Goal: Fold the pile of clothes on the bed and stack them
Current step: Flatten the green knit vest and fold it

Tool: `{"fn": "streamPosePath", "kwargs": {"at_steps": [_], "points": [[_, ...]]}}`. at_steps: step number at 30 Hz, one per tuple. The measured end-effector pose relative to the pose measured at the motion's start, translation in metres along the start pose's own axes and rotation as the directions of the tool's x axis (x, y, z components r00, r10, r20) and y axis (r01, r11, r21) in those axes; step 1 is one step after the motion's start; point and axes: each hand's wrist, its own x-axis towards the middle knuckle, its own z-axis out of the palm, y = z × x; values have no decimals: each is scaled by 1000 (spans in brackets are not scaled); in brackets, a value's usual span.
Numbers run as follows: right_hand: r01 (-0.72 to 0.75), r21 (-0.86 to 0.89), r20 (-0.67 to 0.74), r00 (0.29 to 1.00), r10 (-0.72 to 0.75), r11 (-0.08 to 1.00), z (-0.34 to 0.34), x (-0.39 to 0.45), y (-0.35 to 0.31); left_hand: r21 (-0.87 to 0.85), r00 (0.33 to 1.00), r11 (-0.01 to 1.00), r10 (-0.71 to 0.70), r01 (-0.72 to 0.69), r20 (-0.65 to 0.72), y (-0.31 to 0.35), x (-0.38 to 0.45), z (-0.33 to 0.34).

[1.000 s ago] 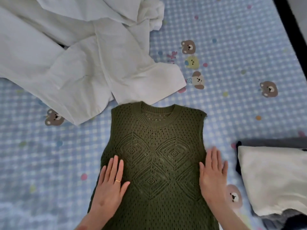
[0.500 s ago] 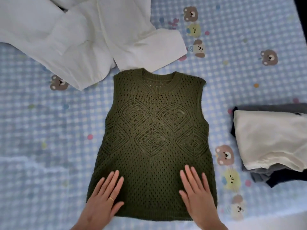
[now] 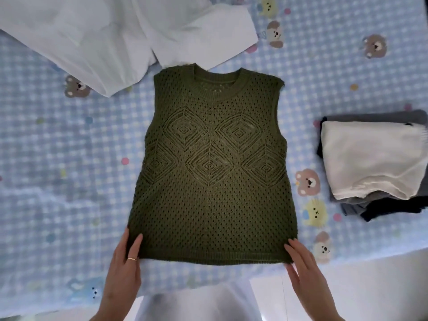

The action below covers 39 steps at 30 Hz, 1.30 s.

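Two hands sit at the near hem of the green knit vest [image 3: 213, 167]. The left hand [image 3: 124, 269], a thin ring on one finger, lies with straight fingers on the lower left corner; the right hand [image 3: 303, 267] touches the lower right corner, fingers extended too — neither pinches the cloth. The vest lies flat and face up on the checked bedsheet [image 3: 69, 158], sleeveless, olive, open mesh with four diamond motifs and a ribbed round neck. Right of it rests a folded stack [image 3: 372, 158], cream on top of grey and dark layers. Beyond the collar sprawls a rumpled white garment [image 3: 111, 38], touching the neckline.
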Motion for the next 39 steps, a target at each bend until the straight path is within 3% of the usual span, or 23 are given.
{"fn": "streamPosePath", "kwargs": {"at_steps": [6,11,15,17,23,26,30,31,33,35,37,38,39], "points": [[-57,71,16,998,56,996,-2,6,5,-68,990,992,-109,103,-88,4,6,-2],[-257,149,-1,966,260,955,-8,6,-2,-159,996,984,-86,84,-7,5,9,-6],[-522,384,-12,822,570,761,-14,0,3,-125,996,989,-85,81,-29,-4,9,-14],[-589,424,-5,758,652,688,-20,-10,11,-38,998,998,-48,46,-39,-16,2,-20],[-608,261,102,790,605,750,-18,-22,15,147,999,989,10,-5,-38,-27,-16,-29],[-573,199,158,819,551,795,-16,-18,18,143,999,989,-30,33,-20,-20,-17,-27],[-599,196,290,792,538,776,-26,-22,19,70,988,986,-151,148,35,-20,-18,-27],[-621,191,310,773,554,760,-27,-15,18,62,984,984,-169,166,49,-20,-17,-28],[-749,234,456,648,610,620,-31,2,18,72,977,977,-206,201,62,-17,-16,-31],[-889,130,701,395,594,438,-39,19,30,142,961,967,-234,213,145,-15,-12,-36],[-845,199,636,497,591,497,-53,38,42,229,941,937,-301,263,151,-11,0,-42],[-805,217,454,584,673,552,-63,55,41,250,954,937,-279,245,113,-7,9,-45],[-742,275,250,670,699,612,-70,69,37,247,983,957,-171,149,71,1,22,-47]]}}
